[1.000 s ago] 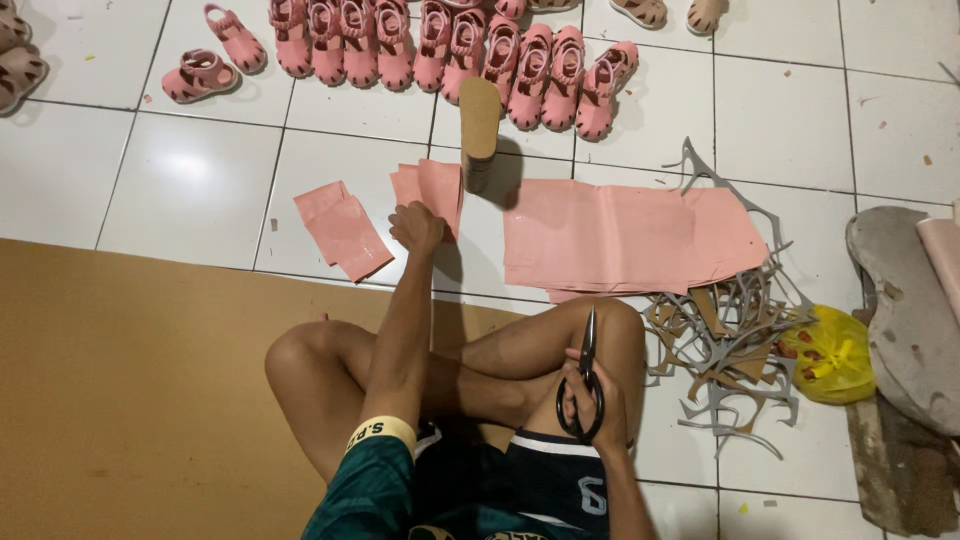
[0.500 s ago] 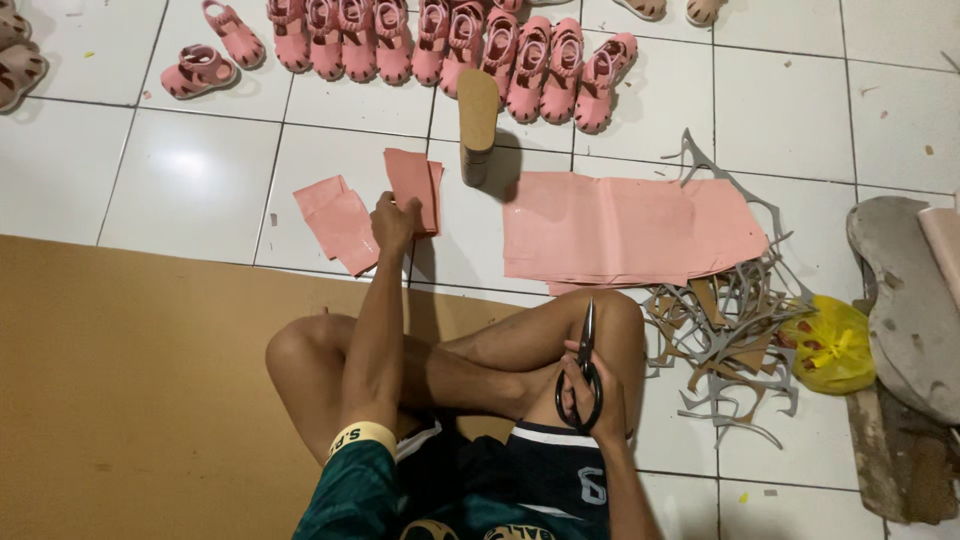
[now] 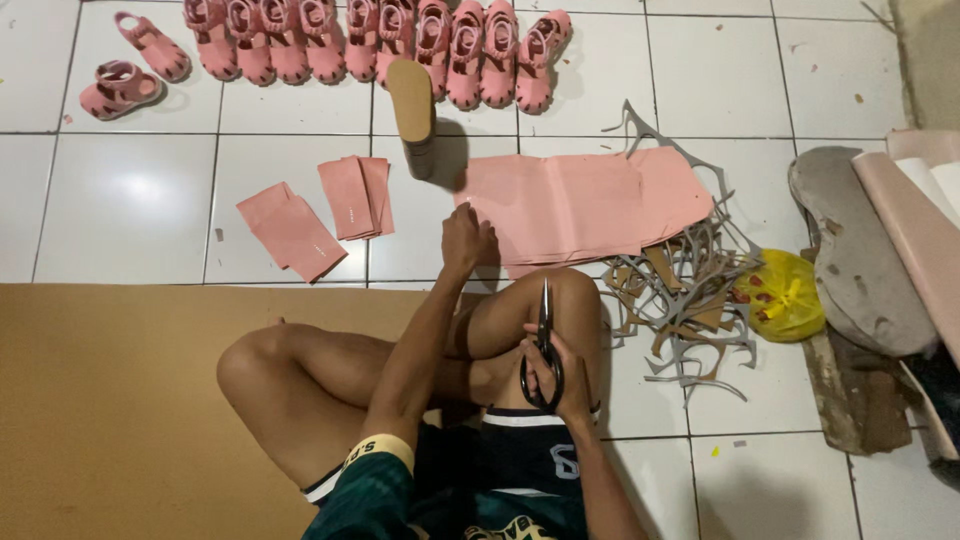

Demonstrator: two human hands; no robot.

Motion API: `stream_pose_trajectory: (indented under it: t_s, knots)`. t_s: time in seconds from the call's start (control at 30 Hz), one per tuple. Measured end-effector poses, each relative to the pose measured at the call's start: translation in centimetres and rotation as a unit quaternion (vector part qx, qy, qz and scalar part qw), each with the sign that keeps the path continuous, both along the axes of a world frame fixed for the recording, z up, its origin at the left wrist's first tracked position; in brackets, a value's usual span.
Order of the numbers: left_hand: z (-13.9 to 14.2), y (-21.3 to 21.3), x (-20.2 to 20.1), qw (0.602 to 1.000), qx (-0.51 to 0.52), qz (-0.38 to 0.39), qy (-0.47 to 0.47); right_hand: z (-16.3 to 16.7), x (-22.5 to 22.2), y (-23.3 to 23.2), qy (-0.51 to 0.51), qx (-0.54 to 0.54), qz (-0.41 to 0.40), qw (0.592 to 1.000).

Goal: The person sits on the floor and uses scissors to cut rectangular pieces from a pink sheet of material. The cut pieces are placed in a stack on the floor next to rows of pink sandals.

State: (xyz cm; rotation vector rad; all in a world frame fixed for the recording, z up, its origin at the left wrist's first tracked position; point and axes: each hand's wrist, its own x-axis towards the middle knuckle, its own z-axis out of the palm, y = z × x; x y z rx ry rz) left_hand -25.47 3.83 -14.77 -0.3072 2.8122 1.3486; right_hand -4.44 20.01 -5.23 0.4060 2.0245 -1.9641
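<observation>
Warm, fairly dim indoor light falls from overhead. A soft glare patch shines on the white floor tiles [image 3: 130,190] at left. The upright sole-shaped block [image 3: 412,112] throws a short shadow to its right. Corners darken slightly, and the picture is a little soft and grainy throughout.

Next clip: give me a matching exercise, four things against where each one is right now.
Things:
1. scissors
2. yellow bag
3. row of pink sandals
4. large pink sheet

Places:
A. far across the tiles, top of view
B. in the right hand, over the knee
C. beside the offcut scraps, on the right
D. under the left hand

Pairs: 1-B, 2-C, 3-A, 4-D
</observation>
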Motion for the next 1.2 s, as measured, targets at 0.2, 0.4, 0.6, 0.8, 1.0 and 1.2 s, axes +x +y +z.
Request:
stream_pose_trajectory:
  t_s: [0.2, 0.4, 0.6, 0.8, 1.0, 1.2]
  knots:
    - [0.4, 4.3, -4.5, 0.964, -0.142, -0.108, 0.197, 0.7, -0.4, 1.6, 0.045, 0.029, 0.023, 0.998]
    - [1.2, 5.6, -8.6, 0.964, -0.190, -0.186, -0.029, 0.6, -0.9, 3.2, 0.033, 0.034, 0.015, 0.999]
    - [0.3, 5.6, -9.3, 0.966, -0.191, -0.174, -0.008, 0.4, -1.2, 4.0, 0.045, 0.045, 0.029, 0.998]
    - [2.2, 6.0, -8.9, 0.962, -0.202, -0.180, -0.039, 0.7, -0.8, 3.9, 0.029, 0.054, 0.025, 0.998]
    - [3.9, 8.2, -4.4, 0.984, -0.135, -0.113, 0.027, 1.7, -0.5, 3.5, 0.022, 0.022, 0.009, 0.999]
    - [2.3, 7.1, -1.0, 0.963, 0.256, -0.075, 0.041, 2.8, -4.8, 3.5, 0.068, -0.067, -0.082, 0.992]
